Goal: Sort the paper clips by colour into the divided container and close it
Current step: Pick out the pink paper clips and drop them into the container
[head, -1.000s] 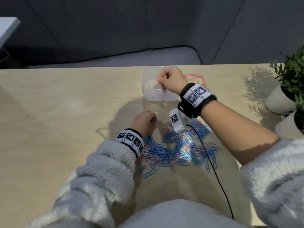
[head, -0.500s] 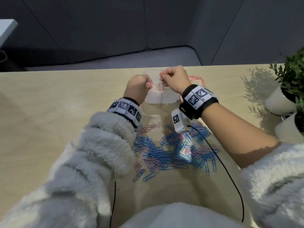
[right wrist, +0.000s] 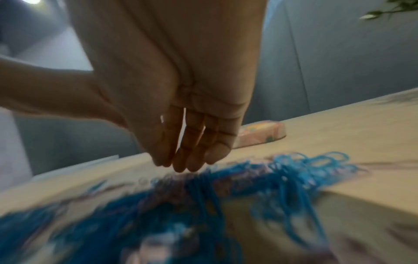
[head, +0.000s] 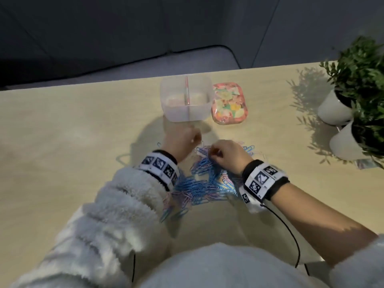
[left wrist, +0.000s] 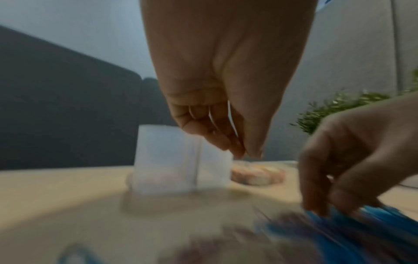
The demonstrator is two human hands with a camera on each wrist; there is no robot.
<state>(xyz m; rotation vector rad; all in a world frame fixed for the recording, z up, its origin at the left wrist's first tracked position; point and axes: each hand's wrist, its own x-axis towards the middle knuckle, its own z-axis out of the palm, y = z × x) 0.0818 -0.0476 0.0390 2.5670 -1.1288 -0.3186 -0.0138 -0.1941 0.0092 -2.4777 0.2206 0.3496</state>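
1. Reaching down side by side, both hands work at the far edge of the clips [head: 204,183], a loose heap of blue and pink ones spread on the table [head: 62,163] between the person's forearms
2. The left hand [head: 182,140] hangs just over the table at the heap's far left edge; in the left wrist view its fingertips [left wrist: 235,151] are drawn together against the thumb, and whether that grip holds a clip I cannot tell, the view being blurred
3. The right hand [head: 226,152] is lower, its fingers [right wrist: 187,160] bunched with the thumb and touching the top of the pile; whether it has a clip pinched I cannot tell
4. The container [head: 187,113], translucent with a centre divider, stands open on the table beyond the hands, well apart from the heap; a few pink clips seem to lie in its left half, though it is hazy
5. The lid [head: 229,104], patterned in pink, yellow and green, lies flat just right of the container
6. Two white pots [head: 334,109] with green plants stand at the table's right edge
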